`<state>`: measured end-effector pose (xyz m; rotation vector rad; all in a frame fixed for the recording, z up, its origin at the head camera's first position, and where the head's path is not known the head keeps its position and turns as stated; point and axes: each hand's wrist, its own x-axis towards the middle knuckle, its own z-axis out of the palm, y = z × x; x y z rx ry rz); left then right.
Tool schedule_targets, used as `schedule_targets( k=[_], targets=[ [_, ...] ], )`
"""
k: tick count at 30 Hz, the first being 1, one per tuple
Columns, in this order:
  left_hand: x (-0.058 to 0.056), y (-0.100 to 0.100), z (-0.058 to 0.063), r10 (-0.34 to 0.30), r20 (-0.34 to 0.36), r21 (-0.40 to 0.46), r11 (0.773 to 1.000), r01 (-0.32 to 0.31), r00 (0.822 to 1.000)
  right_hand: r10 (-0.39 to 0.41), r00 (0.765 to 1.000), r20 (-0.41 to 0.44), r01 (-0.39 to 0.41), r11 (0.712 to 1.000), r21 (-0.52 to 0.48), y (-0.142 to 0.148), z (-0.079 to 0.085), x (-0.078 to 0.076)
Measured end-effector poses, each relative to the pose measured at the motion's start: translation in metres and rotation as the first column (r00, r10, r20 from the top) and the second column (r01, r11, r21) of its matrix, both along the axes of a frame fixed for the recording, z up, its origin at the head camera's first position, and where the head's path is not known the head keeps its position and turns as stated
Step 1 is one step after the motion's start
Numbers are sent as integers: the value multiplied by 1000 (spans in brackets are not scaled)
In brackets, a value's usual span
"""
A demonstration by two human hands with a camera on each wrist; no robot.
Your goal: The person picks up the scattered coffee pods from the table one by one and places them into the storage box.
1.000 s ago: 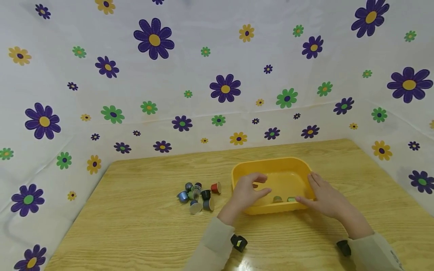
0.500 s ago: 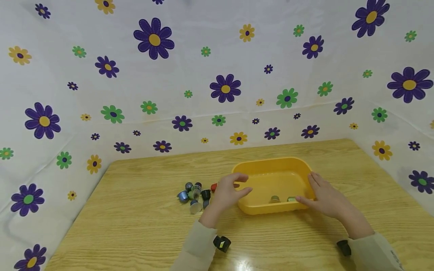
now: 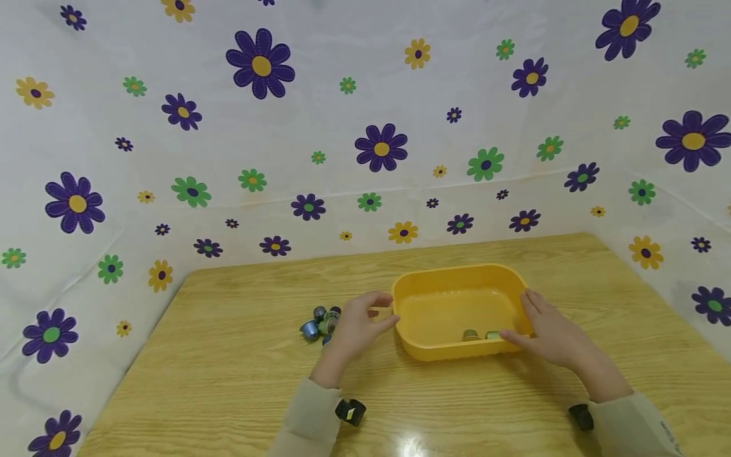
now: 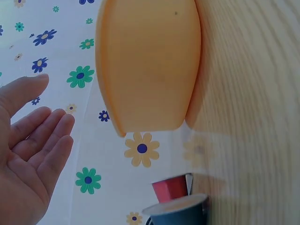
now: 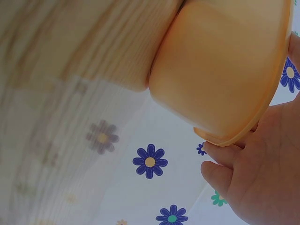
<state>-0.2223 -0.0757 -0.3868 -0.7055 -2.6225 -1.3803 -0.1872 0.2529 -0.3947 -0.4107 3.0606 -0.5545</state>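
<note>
A yellow plastic tray [image 3: 442,312] stands right of centre, holding an olive coffee capsule [image 3: 471,335] and a green coffee capsule [image 3: 492,335] near its front wall. My right hand [image 3: 551,336] holds its front right corner, thumb over the rim and fingers along the right side. Left of the tray, my left hand [image 3: 355,327] hovers with loosely bent fingers and nothing in them. It partly covers a cluster of coffee capsules, of which a blue capsule [image 3: 309,330] shows at the edge. Below that hand, the left wrist view shows a red capsule [image 4: 169,189] and a dark blue capsule [image 4: 180,214].
The wooden table [image 3: 228,381] runs back to a white cloth [image 3: 320,127] printed with flowers, which also rises at both sides. Each wrist wears a black device, such as the left wrist camera [image 3: 351,412].
My left hand has moved left, from over the tray to beside the capsule cluster, which it now partly hides. My right hand stays on the tray's corner.
</note>
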Motion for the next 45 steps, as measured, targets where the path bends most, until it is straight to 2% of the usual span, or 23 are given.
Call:
schedule_targets(
  k=[6,10,17,21,26,41,45],
  targets=[
    [2,-13,0,27,-41,-12,1000,-28,999,8,1000,-6,-8,1000,-3,-1,2,1],
    [4,-21,1,38,-44,10,999,-37,998,5,1000,-4,-5,1000,0,-2,2,1],
    [9,-36,1,83,-70,-12,996,-84,994,5,1000,1,-5,1000,1,-1,2,1],
    [12,-46,1,96,-69,-16,995,-98,993,8,1000,4,-8,1000,-1,0,2,1],
    [15,-58,1,116,-33,-23,993,-117,993,18,1000,2,-18,1000,1,1,0,1],
    [18,-90,-1,177,-52,-104,978,-181,983,21,1000,11,-21,1000,-4,0,1,1],
    [16,-96,0,186,-93,-160,967,-199,978,22,1000,15,-21,1000,-6,-1,3,1]
  ],
)
